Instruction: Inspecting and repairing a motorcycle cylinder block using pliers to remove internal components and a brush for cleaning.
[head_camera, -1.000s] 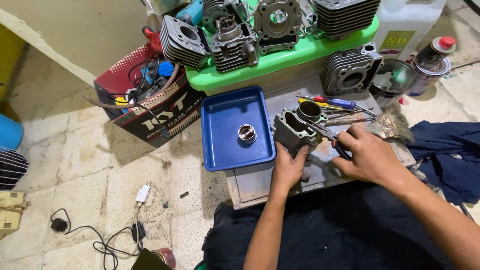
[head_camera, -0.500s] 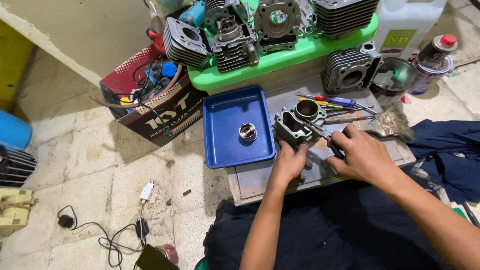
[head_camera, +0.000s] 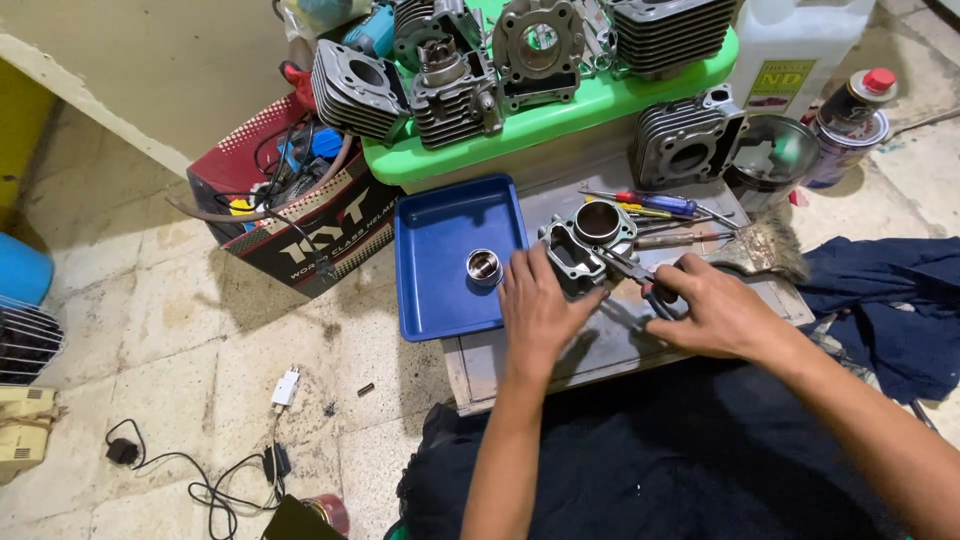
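A grey metal engine cylinder (head_camera: 585, 240) lies on a low grey work board (head_camera: 600, 345). My left hand (head_camera: 540, 310) rests against its near left side and steadies it. My right hand (head_camera: 715, 315) grips pliers (head_camera: 632, 272) whose jaws reach into the cylinder's near side. A small round metal piston (head_camera: 484, 266) stands in a blue tray (head_camera: 445, 290) just left of the cylinder.
Screwdrivers (head_camera: 655, 205) and a brush (head_camera: 765, 250) lie behind the cylinder. Another cylinder (head_camera: 685, 145), a spray can (head_camera: 850, 125) and a white jug (head_camera: 800, 50) stand beyond. A green tray (head_camera: 540, 125) carries several engine parts. A box of cables (head_camera: 285, 200) sits left.
The view has shifted slightly. My left hand has slid up along the cylinder's left side, and my right hand has brought the pliers closer into the cylinder.
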